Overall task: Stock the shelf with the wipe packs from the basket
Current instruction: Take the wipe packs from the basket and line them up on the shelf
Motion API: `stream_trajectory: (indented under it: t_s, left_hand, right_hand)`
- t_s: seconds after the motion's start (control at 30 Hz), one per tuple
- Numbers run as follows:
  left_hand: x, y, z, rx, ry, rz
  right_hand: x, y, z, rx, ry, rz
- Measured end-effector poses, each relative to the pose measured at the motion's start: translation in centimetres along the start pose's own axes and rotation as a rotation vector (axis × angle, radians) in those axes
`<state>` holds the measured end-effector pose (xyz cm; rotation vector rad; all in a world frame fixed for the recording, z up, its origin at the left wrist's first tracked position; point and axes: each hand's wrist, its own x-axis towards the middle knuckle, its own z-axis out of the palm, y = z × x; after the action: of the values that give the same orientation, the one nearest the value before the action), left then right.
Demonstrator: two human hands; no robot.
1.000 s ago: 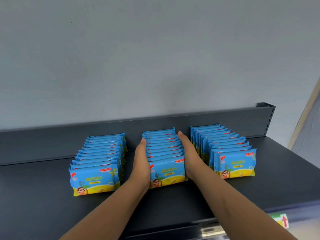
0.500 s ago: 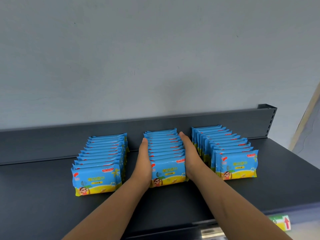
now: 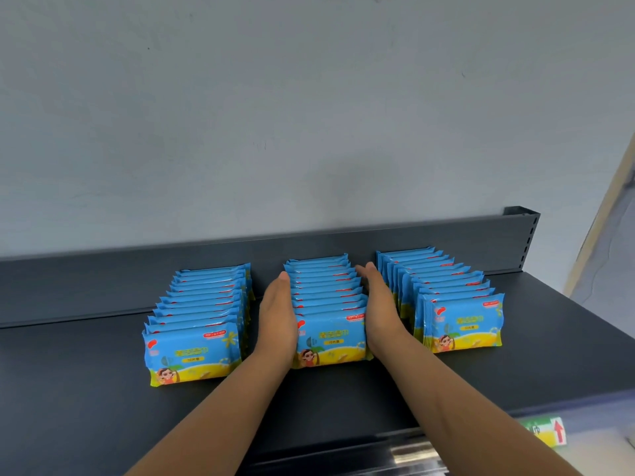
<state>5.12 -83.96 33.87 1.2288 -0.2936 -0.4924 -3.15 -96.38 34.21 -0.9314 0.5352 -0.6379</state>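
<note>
The left hand (image 3: 278, 317) and right hand (image 3: 379, 312) kept the same flat, straight-fingered grip as half a second earlier. They pressed both sides of the middle row of blue-and-yellow plastic wipe packs (image 3: 326, 300) on the dark grey metal shelf (image 3: 68, 389). The left row of packs (image 3: 202, 317) and right row of packs (image 3: 450, 297) stood apart on either side.

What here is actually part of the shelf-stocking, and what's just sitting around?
Part of the job:
- middle row of wipe packs, pressed between the left hand and right hand
- left row
- right row
- dark shelf under them

Just there:
- grey wall
- label with a red arrow at the shelf's front edge
</note>
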Motion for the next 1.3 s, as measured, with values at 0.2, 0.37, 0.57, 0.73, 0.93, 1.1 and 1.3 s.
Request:
stream_trajectory:
  t_s: [0.2, 0.37, 0.57, 0.73, 0.93, 1.1, 1.3]
  left_hand:
    - [-0.3, -0.1, -0.8, 0.100, 0.068, 0.231]
    - [-0.8, -0.1, -0.8, 0.138, 0.098, 0.297]
    - [-1.7, 0.1, -0.6, 0.189, 0.109, 0.380]
    - [-1.6, -0.2, -0.9, 0.662, 0.055, 0.617]
    - [-2.9, 0.8, 2.1, 1.190, 0.046, 0.940]
    - [-4.9, 0.0, 8.1, 1.156, 0.013, 0.996]
    - [-8.1, -2.2, 16.0, 0.712, -0.084, 0.757]
  right_hand:
    - [-0.5, -0.5, 0.0, -0.251, 0.055, -0.231]
    - [-1.2, -0.2, 0.4, -0.403, 0.065, -0.389]
    - [-1.9, 0.6, 0.4, -0.566, 0.065, -0.492]
    - [-2.4, -0.1, -0.5, -0.952, 0.097, -0.614]
    - [-3.0, -3.5, -2.7, -1.263, 0.164, -0.793]
    - [-3.2, -8.2, -7.0, -1.311, 0.154, -0.852]
    - [-2.0, -12.1, -13.6, -0.894, 0.209, -0.679]
